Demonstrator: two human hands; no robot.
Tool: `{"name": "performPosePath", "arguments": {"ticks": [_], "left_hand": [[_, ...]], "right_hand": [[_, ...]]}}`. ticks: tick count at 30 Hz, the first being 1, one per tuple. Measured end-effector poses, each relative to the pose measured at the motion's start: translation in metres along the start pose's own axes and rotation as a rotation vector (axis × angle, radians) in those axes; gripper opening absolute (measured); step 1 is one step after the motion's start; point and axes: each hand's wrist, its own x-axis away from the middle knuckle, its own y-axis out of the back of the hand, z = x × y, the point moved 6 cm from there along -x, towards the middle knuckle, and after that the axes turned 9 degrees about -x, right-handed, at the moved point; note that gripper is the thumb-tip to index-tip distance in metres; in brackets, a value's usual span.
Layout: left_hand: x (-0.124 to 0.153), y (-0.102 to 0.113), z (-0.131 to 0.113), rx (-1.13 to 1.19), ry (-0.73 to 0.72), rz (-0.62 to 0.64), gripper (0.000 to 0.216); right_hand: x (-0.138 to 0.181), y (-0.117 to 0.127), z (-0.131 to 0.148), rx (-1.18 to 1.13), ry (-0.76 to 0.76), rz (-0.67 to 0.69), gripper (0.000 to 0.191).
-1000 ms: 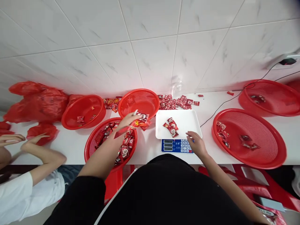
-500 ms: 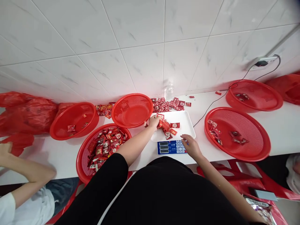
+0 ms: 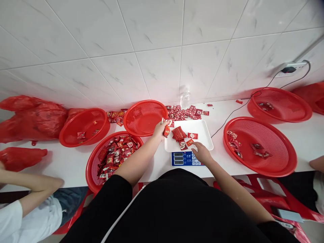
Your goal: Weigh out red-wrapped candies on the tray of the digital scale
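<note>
My left hand [image 3: 159,131] is closed around small red candy packets [image 3: 167,130] at the left edge of the white scale tray [image 3: 202,127]. My right hand [image 3: 202,154] is over the tray's front edge, its fingers apart. Its fingertips reach the edge of an orange-red packet [image 3: 189,142]; whether they touch it is unclear. Several more red packets [image 3: 178,133] lie on the tray between my hands. Below the tray shows the scale's blue panel [image 3: 186,156], with part of its keypad hidden by my right hand.
A red basket full of packets [image 3: 117,155] is at my left, with an empty-looking red basket [image 3: 144,119] behind it. Packets are heaped [image 3: 182,113] along the wall by a clear bottle [image 3: 185,99]. Another red basket [image 3: 273,145] and a black cable [image 3: 227,116] are right. A co-worker's arm [image 3: 32,180] rests left.
My left hand has drawn left from the tray's packets, holding some. My right hand has moved left toward the packets. At left, the co-worker's red bag has shifted, and the view has swung slightly.
</note>
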Motion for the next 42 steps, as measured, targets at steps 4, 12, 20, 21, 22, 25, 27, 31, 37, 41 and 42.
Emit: {"name": "performPosePath", "arguments": {"ticks": [4, 12, 20, 21, 22, 25, 27, 31, 37, 41, 42], "left_hand": [[0.021, 0.022, 0.008, 0.034, 0.118, 0.019, 0.024], [0.081, 0.005, 0.058, -0.422, -0.191, 0.114, 0.016], [0.121, -0.021, 0.072, -1.108, -0.739, 0.296, 0.031], [0.122, -0.018, 0.073, -1.138, -0.753, 0.322, 0.036], [0.124, -0.016, 0.073, -1.152, -0.766, 0.351, 0.045], [0.135, -0.01, 0.069, -1.127, -0.808, 0.477, 0.073], [0.143, -0.003, 0.064, -1.066, -0.821, 0.58, 0.082], [0.12, 0.035, 0.056, -0.807, -0.691, 0.367, 0.057], [0.021, 0.107, 0.101, -0.813, -0.198, -0.388, 0.035], [-0.011, 0.109, 0.119, -1.143, -0.194, -0.388, 0.031], [-0.013, 0.109, 0.12, -1.192, -0.211, -0.375, 0.026]], "right_hand": [[-0.015, -0.009, 0.017, -0.004, 0.032, 0.052, 0.04], [0.018, -0.05, 0.057, -1.019, -0.224, 0.34, 0.058], [0.056, -0.084, 0.068, -1.41, -0.428, 0.577, 0.067], [0.057, -0.085, 0.066, -1.421, -0.449, 0.55, 0.063], [0.057, -0.086, 0.064, -1.429, -0.466, 0.519, 0.06], [0.058, -0.088, 0.06, -1.477, -0.486, 0.436, 0.055], [0.062, -0.089, 0.061, -1.537, -0.49, 0.422, 0.053], [0.079, -0.094, 0.068, -1.631, -0.503, 0.517, 0.04], [0.106, -0.093, 0.075, -1.664, -0.443, 0.515, 0.027], [0.113, -0.077, 0.06, -1.67, -0.437, 0.426, 0.026], [0.114, -0.071, 0.054, -1.671, -0.439, 0.41, 0.025]]}}
